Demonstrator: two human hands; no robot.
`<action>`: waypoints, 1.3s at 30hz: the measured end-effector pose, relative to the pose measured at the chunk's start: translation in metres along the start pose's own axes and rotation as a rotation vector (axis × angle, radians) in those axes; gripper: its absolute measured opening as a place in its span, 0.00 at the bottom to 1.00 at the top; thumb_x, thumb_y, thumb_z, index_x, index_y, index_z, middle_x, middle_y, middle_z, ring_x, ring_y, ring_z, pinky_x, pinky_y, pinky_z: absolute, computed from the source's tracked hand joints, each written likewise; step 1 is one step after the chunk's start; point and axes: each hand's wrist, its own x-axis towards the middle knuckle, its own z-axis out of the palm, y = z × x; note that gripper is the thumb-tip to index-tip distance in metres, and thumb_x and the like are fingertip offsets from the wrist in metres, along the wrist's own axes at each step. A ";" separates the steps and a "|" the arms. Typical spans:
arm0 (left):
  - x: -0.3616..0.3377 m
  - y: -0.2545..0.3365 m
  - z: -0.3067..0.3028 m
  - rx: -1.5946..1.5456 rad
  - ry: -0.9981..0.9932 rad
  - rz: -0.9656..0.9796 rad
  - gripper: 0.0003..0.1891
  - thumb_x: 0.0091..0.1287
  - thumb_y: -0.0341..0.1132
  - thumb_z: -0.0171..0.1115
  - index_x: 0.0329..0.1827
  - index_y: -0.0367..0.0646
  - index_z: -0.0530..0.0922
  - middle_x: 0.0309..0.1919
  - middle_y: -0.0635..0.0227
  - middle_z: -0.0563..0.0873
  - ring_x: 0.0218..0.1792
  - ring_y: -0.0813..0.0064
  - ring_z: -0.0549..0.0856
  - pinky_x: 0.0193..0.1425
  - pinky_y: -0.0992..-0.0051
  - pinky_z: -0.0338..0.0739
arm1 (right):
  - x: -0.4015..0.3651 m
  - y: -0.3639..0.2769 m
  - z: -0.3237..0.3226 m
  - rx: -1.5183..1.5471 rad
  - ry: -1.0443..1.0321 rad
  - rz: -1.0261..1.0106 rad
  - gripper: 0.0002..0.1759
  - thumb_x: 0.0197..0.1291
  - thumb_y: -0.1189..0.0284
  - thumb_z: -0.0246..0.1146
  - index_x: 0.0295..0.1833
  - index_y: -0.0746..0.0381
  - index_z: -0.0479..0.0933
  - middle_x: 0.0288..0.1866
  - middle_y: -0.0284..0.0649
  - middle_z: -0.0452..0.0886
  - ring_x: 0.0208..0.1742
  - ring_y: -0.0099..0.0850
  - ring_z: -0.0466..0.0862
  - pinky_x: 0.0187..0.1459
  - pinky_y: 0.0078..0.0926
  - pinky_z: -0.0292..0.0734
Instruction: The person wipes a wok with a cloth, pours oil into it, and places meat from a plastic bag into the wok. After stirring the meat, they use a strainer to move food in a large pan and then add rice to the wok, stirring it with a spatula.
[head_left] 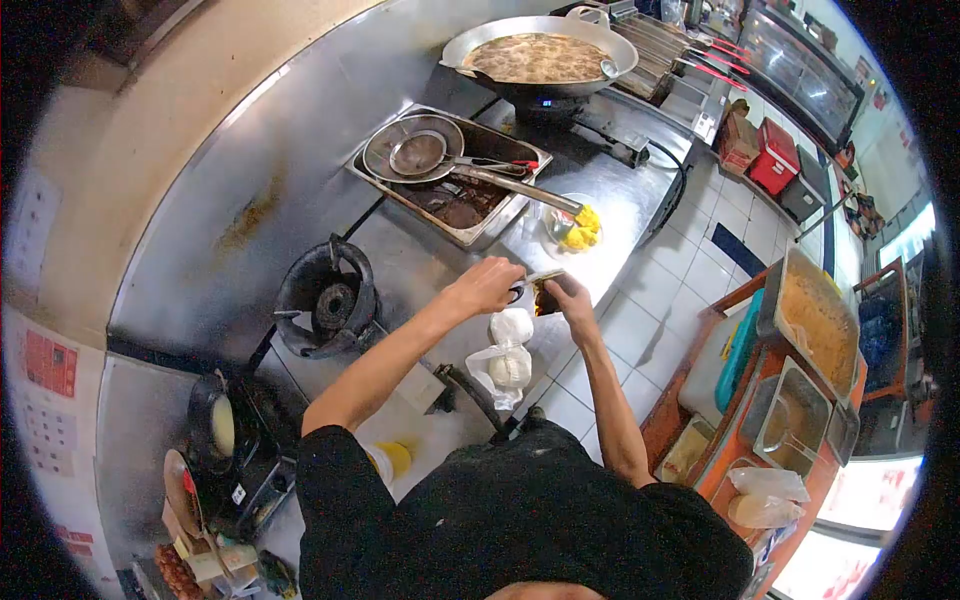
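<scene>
My left hand (487, 286) is closed over the steel counter, with a black loop like a scissors handle (516, 294) under its fingers. From there a thin, pale strip reaches across to my right hand (570, 302). That hand pinches a small dark packet (545, 299) with an orange patch, just beside the strip. Directly below both hands sit white plastic bags (511, 350) with rounded white contents. Beyond the hands, a clear dish holds yellow pieces (581, 232).
A large wok (540, 58) of bubbling oil stands at the back. Strainers (415, 150) rest across a metal tray (470, 236) of dark liquid. An unlit-looking burner (333, 300) is at left. Right of the tiled floor (615, 318), a wooden shelf carries metal trays (790, 420).
</scene>
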 end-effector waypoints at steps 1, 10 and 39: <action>0.000 0.004 -0.001 -0.010 0.030 -0.008 0.18 0.54 0.32 0.65 0.49 0.41 0.77 0.33 0.51 0.84 0.40 0.49 0.82 0.46 0.57 0.75 | 0.000 -0.002 0.000 -0.004 -0.004 0.003 0.10 0.61 0.71 0.62 0.43 0.67 0.80 0.34 0.34 0.83 0.33 0.20 0.80 0.37 0.19 0.75; 0.016 -0.001 0.020 -0.088 0.034 -0.074 0.18 0.54 0.34 0.65 0.48 0.42 0.78 0.42 0.54 0.83 0.47 0.50 0.79 0.53 0.57 0.72 | 0.018 0.019 -0.015 -0.114 -0.099 0.020 0.10 0.57 0.73 0.64 0.41 0.68 0.80 0.33 0.35 0.84 0.31 0.21 0.80 0.36 0.20 0.75; 0.068 -0.018 0.117 -0.314 0.389 -0.318 0.14 0.64 0.39 0.54 0.40 0.39 0.83 0.31 0.50 0.85 0.34 0.54 0.85 0.39 0.61 0.79 | -0.135 -0.080 -0.025 0.026 0.622 -0.407 0.09 0.61 0.73 0.62 0.40 0.69 0.80 0.31 0.39 0.82 0.30 0.22 0.81 0.32 0.20 0.79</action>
